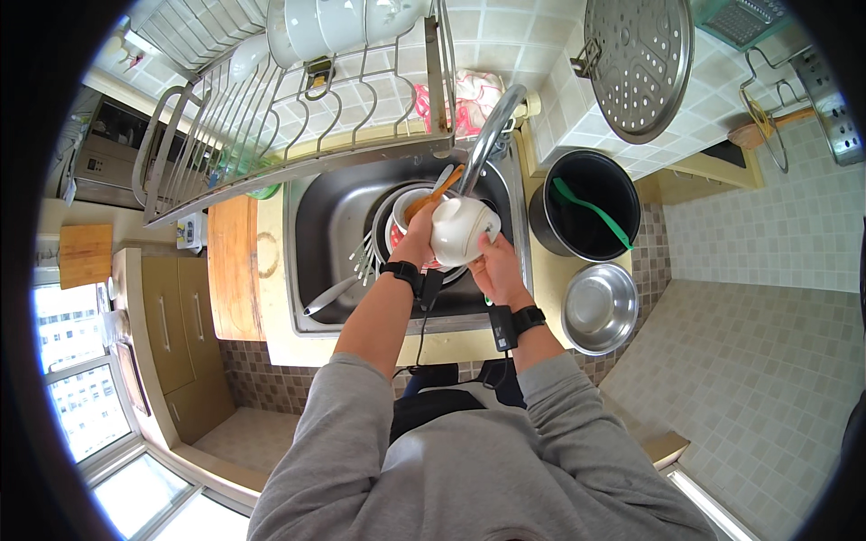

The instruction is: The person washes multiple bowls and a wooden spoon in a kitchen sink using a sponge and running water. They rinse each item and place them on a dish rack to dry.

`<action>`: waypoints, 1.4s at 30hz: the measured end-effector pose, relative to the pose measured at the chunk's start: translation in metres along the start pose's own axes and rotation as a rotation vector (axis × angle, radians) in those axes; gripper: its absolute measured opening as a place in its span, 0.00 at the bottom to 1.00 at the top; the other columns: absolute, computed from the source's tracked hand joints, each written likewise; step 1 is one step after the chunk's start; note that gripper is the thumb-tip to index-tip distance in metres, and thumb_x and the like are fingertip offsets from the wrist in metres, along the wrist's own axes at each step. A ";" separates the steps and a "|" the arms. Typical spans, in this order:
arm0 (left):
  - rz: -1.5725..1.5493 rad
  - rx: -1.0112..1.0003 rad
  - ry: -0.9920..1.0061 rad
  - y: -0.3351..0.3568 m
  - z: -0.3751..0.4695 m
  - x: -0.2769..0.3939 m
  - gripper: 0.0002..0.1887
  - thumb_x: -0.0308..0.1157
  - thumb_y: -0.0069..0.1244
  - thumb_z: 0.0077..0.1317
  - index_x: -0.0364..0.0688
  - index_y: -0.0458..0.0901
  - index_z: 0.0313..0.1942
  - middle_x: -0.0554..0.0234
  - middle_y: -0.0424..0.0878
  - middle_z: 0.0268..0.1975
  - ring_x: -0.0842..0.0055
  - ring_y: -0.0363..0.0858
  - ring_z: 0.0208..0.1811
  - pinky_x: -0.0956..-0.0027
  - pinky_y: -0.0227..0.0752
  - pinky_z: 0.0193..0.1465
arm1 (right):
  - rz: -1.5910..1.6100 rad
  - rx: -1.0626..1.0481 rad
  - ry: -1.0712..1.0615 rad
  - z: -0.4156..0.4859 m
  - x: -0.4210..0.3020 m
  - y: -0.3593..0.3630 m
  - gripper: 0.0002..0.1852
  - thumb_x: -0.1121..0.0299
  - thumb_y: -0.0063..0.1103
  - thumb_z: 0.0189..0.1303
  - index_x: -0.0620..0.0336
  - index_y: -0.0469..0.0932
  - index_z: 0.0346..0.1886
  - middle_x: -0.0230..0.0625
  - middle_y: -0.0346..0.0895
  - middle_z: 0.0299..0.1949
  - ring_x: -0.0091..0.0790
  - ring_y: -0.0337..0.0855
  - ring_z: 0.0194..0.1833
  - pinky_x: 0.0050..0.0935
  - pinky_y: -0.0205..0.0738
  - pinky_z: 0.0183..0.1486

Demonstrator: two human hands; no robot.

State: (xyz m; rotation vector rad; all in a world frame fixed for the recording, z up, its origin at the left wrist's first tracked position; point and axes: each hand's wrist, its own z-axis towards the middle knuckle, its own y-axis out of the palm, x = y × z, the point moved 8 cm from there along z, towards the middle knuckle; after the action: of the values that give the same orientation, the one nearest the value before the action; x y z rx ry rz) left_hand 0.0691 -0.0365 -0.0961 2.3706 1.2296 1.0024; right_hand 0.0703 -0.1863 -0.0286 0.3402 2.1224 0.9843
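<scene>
A white ceramic bowl [464,231] is tilted on its side over the sink, its outside turned towards me. My left hand [419,237] grips its left edge. With the fingertips of my right hand [497,265] I hold its lower right side. The chrome faucet [488,132] arches down just above the bowl; I cannot tell whether water runs. Beneath my hands, stacked dishes fill part of the stainless steel sink [331,216], mostly hidden. An orange-brown spoon or spatula [436,195] sticks up behind my left hand. A light-handled utensil [331,295] leans at the sink's lower left.
A metal dish rack [304,162] overhangs the sink's back left. Right of the sink stand a black pot [568,233] with a green spoon [595,213] and a steel bowl [600,309]. A perforated steamer plate [639,67] hangs above. A wooden board [233,270] lies left.
</scene>
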 end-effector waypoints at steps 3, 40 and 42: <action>0.068 0.011 0.070 -0.002 -0.010 0.006 0.23 0.52 0.48 0.78 0.46 0.82 0.60 0.62 0.89 0.51 0.67 0.88 0.51 0.57 0.83 0.55 | -0.514 -0.052 -0.082 0.002 -0.003 0.005 0.16 0.70 0.54 0.80 0.64 0.74 0.65 0.44 0.82 0.62 0.42 0.83 0.63 0.41 0.75 0.67; 1.367 0.275 0.850 0.019 -0.045 0.060 0.27 0.35 0.68 0.63 0.38 0.75 0.58 0.36 0.89 0.41 0.45 0.90 0.45 0.48 0.83 0.47 | -1.088 0.123 0.127 -0.005 -0.030 0.024 0.40 0.83 0.48 0.58 0.57 0.57 0.78 0.51 0.72 0.66 0.55 0.83 0.61 0.46 0.95 0.40; 1.170 0.364 1.025 0.022 -0.056 0.066 0.28 0.38 0.69 0.62 0.38 0.73 0.57 0.37 0.89 0.41 0.42 0.89 0.44 0.47 0.82 0.47 | -0.924 0.155 0.083 0.002 -0.028 0.031 0.40 0.85 0.46 0.57 0.55 0.59 0.77 0.47 0.69 0.68 0.54 0.80 0.64 0.50 0.95 0.45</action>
State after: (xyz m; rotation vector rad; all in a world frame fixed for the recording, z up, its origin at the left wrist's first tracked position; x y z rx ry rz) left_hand 0.0697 0.0001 -0.0142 2.8978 -0.0480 2.7450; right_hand 0.0883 -0.1789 0.0085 -0.5851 2.0713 0.2896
